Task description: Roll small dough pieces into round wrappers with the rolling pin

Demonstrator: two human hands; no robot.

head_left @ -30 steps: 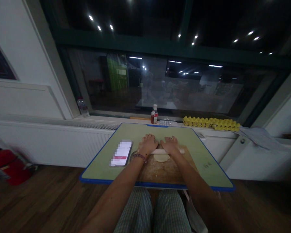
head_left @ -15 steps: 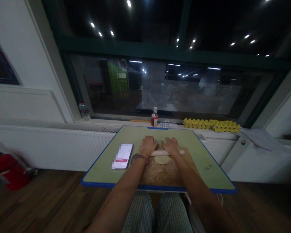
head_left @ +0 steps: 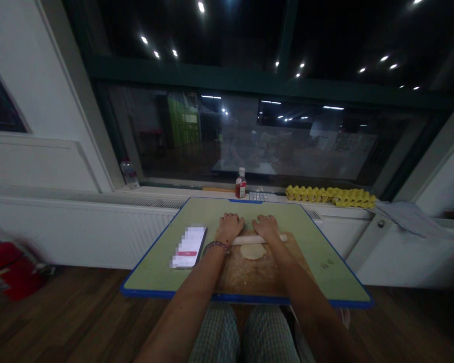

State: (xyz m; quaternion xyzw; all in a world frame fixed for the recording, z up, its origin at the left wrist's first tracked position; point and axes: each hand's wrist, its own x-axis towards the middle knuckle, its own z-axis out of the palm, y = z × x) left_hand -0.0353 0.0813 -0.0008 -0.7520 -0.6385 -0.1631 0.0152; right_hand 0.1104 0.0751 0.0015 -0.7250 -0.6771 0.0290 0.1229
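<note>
A pale wooden rolling pin [head_left: 249, 240] lies crosswise near the far part of a floured wooden board [head_left: 245, 280]. My left hand [head_left: 230, 227] rests over its left part, with a beaded bracelet at the wrist. Over the right part lies my right hand [head_left: 265, 226], palm down, its fingers curving past the far side. Just on my side of the pin is a flat, roughly round piece of dough [head_left: 253, 251]; its far edge meets or passes under the pin. Both palms hide parts of the pin.
The board sits on a small green table [head_left: 155, 272] with a blue rim. Left of it lies a phone [head_left: 191, 247], screen lit. On the windowsill are a small bottle [head_left: 241, 184], yellow egg trays [head_left: 329, 195] and a water bottle [head_left: 129, 174]. A radiator [head_left: 98, 232] runs behind.
The view has shifted slightly, and a little more of the dough shows on my side of the pin. Both hands stay on the rolling pin.
</note>
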